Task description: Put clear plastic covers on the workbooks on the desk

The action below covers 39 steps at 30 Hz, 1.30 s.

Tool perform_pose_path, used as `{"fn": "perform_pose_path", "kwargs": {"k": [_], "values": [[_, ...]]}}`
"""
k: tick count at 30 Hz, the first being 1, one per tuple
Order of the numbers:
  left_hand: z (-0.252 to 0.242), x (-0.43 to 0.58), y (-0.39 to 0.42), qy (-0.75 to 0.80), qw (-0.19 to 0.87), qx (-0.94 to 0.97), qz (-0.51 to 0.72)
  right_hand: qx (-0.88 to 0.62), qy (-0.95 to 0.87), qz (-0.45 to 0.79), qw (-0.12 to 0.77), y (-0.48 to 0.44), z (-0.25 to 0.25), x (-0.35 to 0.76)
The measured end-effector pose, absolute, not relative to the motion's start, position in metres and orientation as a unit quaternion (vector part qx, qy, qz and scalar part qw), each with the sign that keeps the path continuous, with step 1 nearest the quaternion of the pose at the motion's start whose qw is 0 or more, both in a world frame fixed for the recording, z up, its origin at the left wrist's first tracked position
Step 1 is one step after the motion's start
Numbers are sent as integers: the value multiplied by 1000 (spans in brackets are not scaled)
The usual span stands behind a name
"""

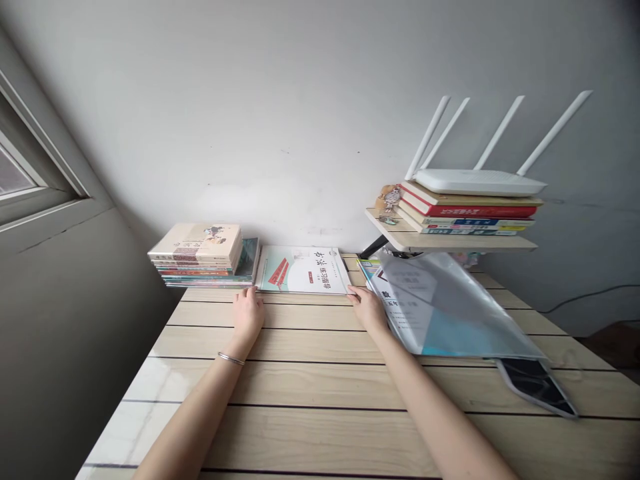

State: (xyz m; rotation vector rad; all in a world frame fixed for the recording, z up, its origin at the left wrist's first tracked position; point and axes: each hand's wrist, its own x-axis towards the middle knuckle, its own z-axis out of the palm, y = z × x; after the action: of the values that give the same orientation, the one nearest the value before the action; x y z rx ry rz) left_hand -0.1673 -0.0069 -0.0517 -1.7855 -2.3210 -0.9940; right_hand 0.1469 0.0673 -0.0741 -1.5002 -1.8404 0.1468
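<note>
A white book (pixel 305 270) with a red and green cover lies flat on the wood-slat table (pixel 310 387), close to the wall. My left hand (pixel 249 310) has its fingers curled at the book's near left corner. At the near right corner, my right hand (pixel 367 307) grips the edge, thumb on top. Left of the book stands a stack of books (pixel 197 250), the top one beige with a small drawing. To the right of my right hand, a clear plastic folder (pixel 450 307) holds papers or books.
A small raised shelf (pixel 450 241) at the right carries a book pile (pixel 470 212) and a white router (pixel 475 181) with upright antennas. A dark tablet-like object (pixel 540 385) sticks out under the folder. A window (pixel 30 160) is at the left.
</note>
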Motion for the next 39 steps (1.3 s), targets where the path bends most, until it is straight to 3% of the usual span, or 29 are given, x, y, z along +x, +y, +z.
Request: {"fn": "perform_pose_path", "kwargs": {"k": [28,35,39], "values": [[-44,-168,9,-759,42,-579,-294,-572,-729,30,374,68,-79,149],[-47,-146,17,-575,64,-786,-218,-509,-790,-10,343,65,-76,142],[-53,-143,30,-584,21,-790,-185,-512,-804,18,303,67,-76,138]]}}
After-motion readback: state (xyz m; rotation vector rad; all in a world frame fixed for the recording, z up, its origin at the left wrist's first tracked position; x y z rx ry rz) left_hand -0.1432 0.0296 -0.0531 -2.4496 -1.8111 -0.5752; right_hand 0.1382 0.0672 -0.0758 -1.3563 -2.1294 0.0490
